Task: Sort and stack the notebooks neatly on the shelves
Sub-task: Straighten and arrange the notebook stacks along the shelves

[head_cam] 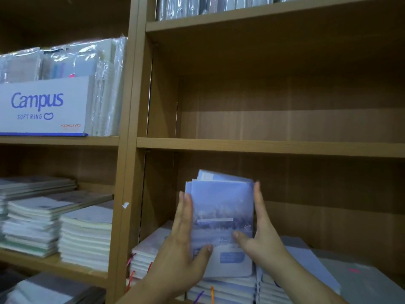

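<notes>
A small bundle of blue notebooks (221,211) with a pale landscape cover stands upright between my two hands, above the stacks on the lower right shelf. My left hand (182,244) presses flat against the bundle's left edge, its thumb lying across the front cover. At the bundle's right edge my right hand (258,233) does the same, fingers straight and thumb on the cover. The notebooks are slightly fanned at the top. Under them lie stacks of similar notebooks (221,288) with coloured ribbon markers.
Above the bundle is a bare wooden shelf board (269,148). A white Campus box (43,106) and plastic-wrapped notebooks stand at upper left. Pale notebook stacks (85,235) fill the lower left shelf. A grey folder (359,279) lies at lower right.
</notes>
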### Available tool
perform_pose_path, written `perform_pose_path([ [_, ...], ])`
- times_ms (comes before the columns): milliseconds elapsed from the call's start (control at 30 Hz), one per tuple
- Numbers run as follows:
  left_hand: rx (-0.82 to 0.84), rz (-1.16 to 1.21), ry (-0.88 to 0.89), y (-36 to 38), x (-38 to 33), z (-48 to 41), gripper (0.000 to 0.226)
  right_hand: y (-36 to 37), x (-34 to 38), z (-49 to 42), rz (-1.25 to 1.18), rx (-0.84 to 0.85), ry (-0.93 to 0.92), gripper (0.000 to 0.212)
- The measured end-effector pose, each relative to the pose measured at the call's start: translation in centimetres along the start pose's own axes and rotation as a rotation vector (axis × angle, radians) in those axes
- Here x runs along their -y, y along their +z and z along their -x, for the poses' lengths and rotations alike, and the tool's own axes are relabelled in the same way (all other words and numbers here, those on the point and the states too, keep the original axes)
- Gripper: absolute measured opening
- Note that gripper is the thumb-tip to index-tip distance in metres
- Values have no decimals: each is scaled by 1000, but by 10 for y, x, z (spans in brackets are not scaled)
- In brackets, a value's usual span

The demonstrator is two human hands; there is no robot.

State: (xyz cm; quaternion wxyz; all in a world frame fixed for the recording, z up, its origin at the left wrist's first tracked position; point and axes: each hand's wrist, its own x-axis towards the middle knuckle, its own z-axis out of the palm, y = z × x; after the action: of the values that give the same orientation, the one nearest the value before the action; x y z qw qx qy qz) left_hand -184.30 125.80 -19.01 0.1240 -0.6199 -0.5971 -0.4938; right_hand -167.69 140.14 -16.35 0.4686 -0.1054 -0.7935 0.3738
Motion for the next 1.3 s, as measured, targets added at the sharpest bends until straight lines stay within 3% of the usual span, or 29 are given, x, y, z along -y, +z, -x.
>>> perform_pose_path([
  [133, -34, 55, -108, 9, -3, -2, 126, 10, -9, 3, 161, 9, -17, 123],
  [233, -4, 26, -93, 9, -5, -5, 123, 10, -14, 4, 177, 2, -29, 124],
  [400, 12, 67, -170, 12, 12, 2, 94, 6, -10, 1, -35, -45, 6, 123],
  [500, -52, 76, -160, 23, 14, 4, 84, 11, -7, -2, 30, -62, -6, 125],
  [833, 6, 40, -131, 22, -2, -5, 95, -3, -8, -8, 40, -54, 31, 130],
  [1033, -35, 141, -81, 14, -17, -19, 84, -3, -9, -9, -111, -35, 122, 129],
  [1300, -7, 115, 0, 3, -13, -43, 89, -5, -11, -6, -142, -153, 54, 128],
])
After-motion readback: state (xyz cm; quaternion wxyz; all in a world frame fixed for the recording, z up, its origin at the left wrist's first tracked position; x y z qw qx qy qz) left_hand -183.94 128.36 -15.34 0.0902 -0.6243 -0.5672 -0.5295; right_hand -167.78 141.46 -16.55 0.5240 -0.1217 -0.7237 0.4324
